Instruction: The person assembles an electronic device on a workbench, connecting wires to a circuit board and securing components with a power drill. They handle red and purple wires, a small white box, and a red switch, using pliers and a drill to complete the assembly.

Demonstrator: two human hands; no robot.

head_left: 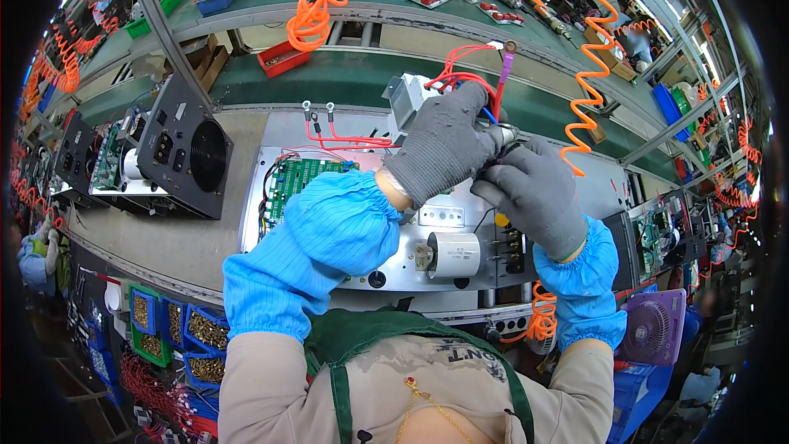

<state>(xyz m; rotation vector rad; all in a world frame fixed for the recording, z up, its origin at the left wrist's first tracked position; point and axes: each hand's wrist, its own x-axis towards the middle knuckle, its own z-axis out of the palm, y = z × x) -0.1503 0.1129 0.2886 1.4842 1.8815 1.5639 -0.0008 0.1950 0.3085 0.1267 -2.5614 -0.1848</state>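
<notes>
Over a metal chassis panel [261, 166], my two grey-gloved hands meet. My left hand [444, 144] is closed, its fingertips beside a small shiny metal piece [509, 133] and a short blue strip [491, 117]. My right hand [538, 193] is closed just to the right, its fingers bent toward the same spot. What either hand pinches is mostly hidden by the fingers. Thick red wires [468, 77] rise behind my left hand from a silver box-shaped part [404, 97]; one ends in a ring terminal [510, 47] with a purple sleeve.
On the panel sit a green circuit board [308, 185], a white cylindrical capacitor [456, 255] and red ring-terminal leads [330, 119]. A black-cased unit [185, 148] stands at left. Coiled orange hoses [585, 90] hang down. Blue screw bins [205, 329] and a purple fan [653, 325] flank me.
</notes>
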